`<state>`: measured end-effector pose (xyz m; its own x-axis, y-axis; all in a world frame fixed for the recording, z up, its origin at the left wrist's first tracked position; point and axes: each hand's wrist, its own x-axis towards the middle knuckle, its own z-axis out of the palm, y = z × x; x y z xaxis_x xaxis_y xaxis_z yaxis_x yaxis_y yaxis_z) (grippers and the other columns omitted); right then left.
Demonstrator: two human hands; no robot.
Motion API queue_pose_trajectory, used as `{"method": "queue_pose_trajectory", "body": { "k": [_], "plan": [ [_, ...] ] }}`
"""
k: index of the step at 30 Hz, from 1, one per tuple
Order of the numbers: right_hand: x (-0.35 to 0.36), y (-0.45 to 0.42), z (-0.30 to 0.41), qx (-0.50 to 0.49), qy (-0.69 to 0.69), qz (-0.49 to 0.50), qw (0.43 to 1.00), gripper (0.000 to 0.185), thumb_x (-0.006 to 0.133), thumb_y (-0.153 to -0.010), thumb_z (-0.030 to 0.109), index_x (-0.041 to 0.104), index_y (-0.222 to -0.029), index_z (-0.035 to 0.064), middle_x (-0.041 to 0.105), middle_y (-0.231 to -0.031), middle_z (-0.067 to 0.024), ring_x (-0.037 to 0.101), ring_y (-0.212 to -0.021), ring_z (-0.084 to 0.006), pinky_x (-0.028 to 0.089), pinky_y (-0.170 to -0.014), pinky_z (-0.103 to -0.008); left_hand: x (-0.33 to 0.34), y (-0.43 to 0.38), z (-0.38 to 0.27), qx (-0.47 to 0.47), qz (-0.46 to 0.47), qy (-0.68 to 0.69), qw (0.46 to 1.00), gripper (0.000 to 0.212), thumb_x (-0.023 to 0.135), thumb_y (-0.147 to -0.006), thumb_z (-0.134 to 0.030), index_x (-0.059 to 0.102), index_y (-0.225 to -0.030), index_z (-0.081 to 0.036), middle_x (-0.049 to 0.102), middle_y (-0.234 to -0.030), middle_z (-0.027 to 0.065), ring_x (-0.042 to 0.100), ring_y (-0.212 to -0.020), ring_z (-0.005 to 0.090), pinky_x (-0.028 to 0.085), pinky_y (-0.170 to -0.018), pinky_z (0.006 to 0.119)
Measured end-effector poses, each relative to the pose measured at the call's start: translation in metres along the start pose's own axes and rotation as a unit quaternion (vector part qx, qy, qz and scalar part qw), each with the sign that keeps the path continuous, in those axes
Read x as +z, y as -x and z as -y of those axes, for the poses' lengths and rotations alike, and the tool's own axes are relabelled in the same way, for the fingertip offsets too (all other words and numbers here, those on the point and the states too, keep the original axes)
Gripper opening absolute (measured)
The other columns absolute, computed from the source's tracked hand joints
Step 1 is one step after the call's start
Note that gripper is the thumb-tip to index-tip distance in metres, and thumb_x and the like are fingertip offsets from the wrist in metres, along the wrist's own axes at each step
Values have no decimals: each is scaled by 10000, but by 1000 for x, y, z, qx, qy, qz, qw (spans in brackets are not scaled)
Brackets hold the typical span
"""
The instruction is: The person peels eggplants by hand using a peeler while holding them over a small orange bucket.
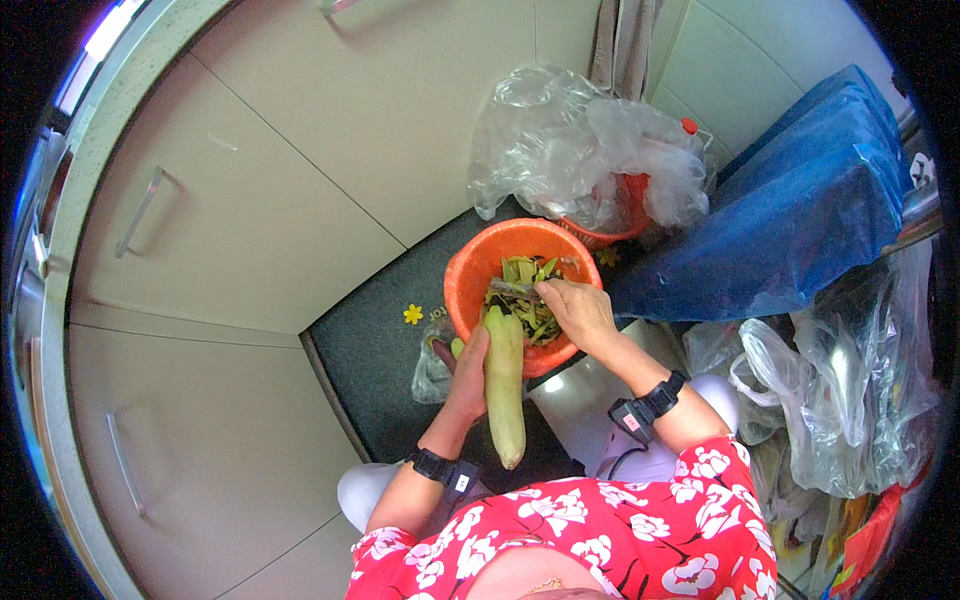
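Note:
My left hand [471, 373] holds a long, pale green peeled vegetable [505, 397], its upper end over the rim of an orange plastic basin [463, 264] and its tip towards my body. My right hand [576, 311] grips a peeler or small blade [516, 288] above the basin, just beyond the vegetable's upper end; which tool it is cannot be told. Green and dark peelings [538, 319] lie inside the basin. Left of the basin, partly behind my left hand, a clear plastic bag [430, 379] lies with a purplish piece [442, 352] at it.
Beige cabinets [247, 187] with metal handles line the left. A dark mat [360, 360] lies under the basin. Behind it, a red basket [600, 236] stands under clear plastic bags [547, 135]. A blue cover [787, 225] and more plastic bags [832, 382] are at the right.

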<state>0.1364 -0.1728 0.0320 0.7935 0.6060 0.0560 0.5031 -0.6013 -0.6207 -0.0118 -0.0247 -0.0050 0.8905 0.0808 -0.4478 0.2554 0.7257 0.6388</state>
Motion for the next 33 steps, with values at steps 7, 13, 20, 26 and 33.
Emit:
{"method": "queue_pose_trajectory", "body": {
  "k": [7,13,20,26,33],
  "plan": [
    [-13,3,18,22,36,40,998,433,599,-881,484,680,-777,72,652,-717,-164,654,-708,-343,503,-630,-446,12,4,7,91,-45,-30,994,481,497,-977,-214,337,-1409,-79,505,-1283,109,551,-1107,211,498,-899,341],
    [0,3,0,-37,-5,-41,998,371,663,-845,431,675,-829,61,626,-757,-139,628,-748,-323,485,-648,-424,8,1,4,105,-103,-106,983,562,625,-893,-87,353,-1384,-67,542,-1210,85,557,-1070,187,488,-891,309],
    [1,2,-6,-87,64,-75,991,311,740,-774,355,662,-832,59,591,-789,-91,600,-789,-304,466,-669,-410,1,-2,4,139,-114,-64,982,429,632,-904,-116,471,-1292,-27,584,-1154,73,586,-996,160,489,-863,300],
    [5,0,-19,-21,61,31,997,234,739,-748,192,665,-930,64,602,-825,-129,609,-870,-329,480,-754,-444,-4,-5,9,128,-104,-95,982,438,626,-925,-149,461,-1307,-15,578,-1183,79,568,-1041,158,475,-891,303],
    [12,1,-24,-31,33,14,999,215,677,-770,95,661,-980,51,659,-987,-142,628,-928,-332,498,-793,-424,4,-6,8,149,-107,-102,978,509,597,-946,-167,372,-1376,-17,529,-1266,106,532,-1114,174,453,-932,304]
  ]
}}
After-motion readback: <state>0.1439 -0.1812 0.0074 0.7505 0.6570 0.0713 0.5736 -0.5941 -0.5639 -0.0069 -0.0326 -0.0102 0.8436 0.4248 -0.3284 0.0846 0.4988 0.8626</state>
